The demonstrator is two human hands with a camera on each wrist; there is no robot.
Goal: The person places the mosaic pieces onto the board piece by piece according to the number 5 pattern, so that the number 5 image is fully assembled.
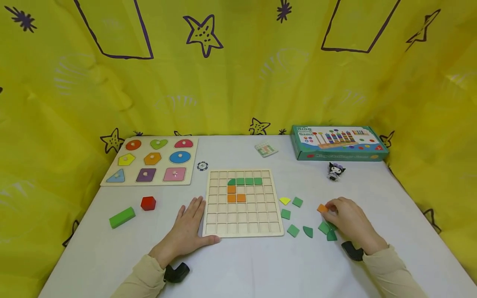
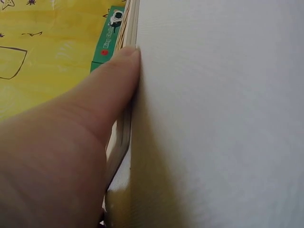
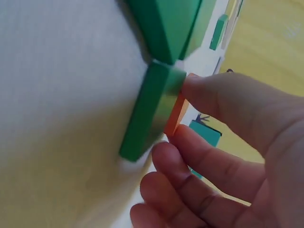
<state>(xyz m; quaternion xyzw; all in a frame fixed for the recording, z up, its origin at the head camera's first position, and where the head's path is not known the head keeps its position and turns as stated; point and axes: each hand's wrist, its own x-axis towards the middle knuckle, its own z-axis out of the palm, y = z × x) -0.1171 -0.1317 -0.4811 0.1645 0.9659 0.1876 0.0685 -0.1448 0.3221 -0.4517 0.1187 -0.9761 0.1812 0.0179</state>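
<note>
A square wooden grid board (image 1: 242, 228) lies mid-table. In its upper part are a row of green tiles (image 1: 249, 181) with a curved one at the left end, and 3 orange square tiles (image 1: 232, 198) below. My left hand (image 1: 186, 231) rests at the board's lower left corner, fingers straight along the left side and thumb (image 2: 107, 83) against the front edge. Right of the board, my right hand (image 1: 350, 219) pinches an orange square tile (image 3: 177, 111) between thumb and fingers. Beside it lie several green tiles (image 1: 324, 227), partly under the hand.
More green tiles (image 1: 293, 230) and a yellow curved tile (image 1: 285, 200) lie near the board. A shape puzzle (image 1: 136, 166), red block (image 1: 148, 203) and green block (image 1: 122, 217) are leftward. Behind are a chip (image 1: 202, 166), pattern card (image 1: 266, 149), figurine (image 1: 335, 171) and game box (image 1: 340, 143).
</note>
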